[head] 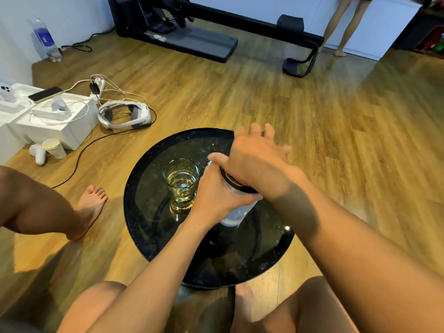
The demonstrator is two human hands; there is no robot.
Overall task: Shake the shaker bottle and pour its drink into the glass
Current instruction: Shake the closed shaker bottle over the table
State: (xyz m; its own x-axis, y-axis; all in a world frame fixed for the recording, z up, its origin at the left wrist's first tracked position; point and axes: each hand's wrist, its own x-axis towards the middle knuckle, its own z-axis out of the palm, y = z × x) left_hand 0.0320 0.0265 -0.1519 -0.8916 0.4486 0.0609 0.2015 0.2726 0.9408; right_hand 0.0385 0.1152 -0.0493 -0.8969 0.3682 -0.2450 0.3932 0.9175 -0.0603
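Observation:
A pale translucent shaker bottle [234,212] with a black lid stands on the round black glass table [144,212]. My left hand [216,195] is wrapped around its body. My right hand [257,162] lies over the black lid from above, palm down, fingers spread and blurred. Just left of the bottle stands a clear glass [181,181] holding a little yellowish liquid. Most of the lid is hidden under my right hand.
My bare legs and feet flank the table. On the wooden floor to the left lie a white headset [125,114], cables, white boxes [48,118] and a paper cup [54,147]. A treadmill [204,42] and another person's legs [346,27] are at the back.

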